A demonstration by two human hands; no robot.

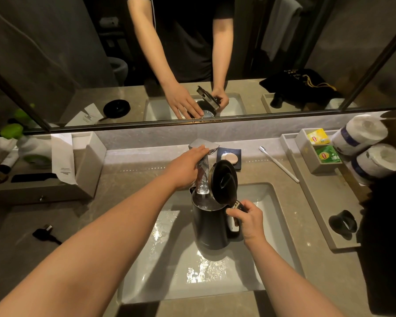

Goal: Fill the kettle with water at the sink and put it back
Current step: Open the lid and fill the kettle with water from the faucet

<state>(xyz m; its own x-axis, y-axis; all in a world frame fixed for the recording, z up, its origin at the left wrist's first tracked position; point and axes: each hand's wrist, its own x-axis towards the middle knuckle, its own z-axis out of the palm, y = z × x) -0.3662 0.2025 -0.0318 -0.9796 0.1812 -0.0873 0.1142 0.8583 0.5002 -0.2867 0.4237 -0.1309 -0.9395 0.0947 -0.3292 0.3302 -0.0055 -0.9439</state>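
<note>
Head view: right hand (249, 221) grips kettle (212, 223) handle under running faucet (204, 156) at 12 o'clock; left hand (188, 167) rests open-palmed on the lever, likely to shut it off next.

This is a hotel bathroom. A rectangular undermount sink (270, 202) sits in a stone vanity desk (114, 193) under a wide wall mirror (78, 65), with a chrome faucet (204, 147) behind it. Guest amenities line the desk: a tray (306, 184) holding tea bags (318, 137), wrapped toilet paper rolls (361, 133), a toothbrush (279, 164), and soap on a dish (230, 159). A towel (281, 24) hangs in the reflection.
</note>
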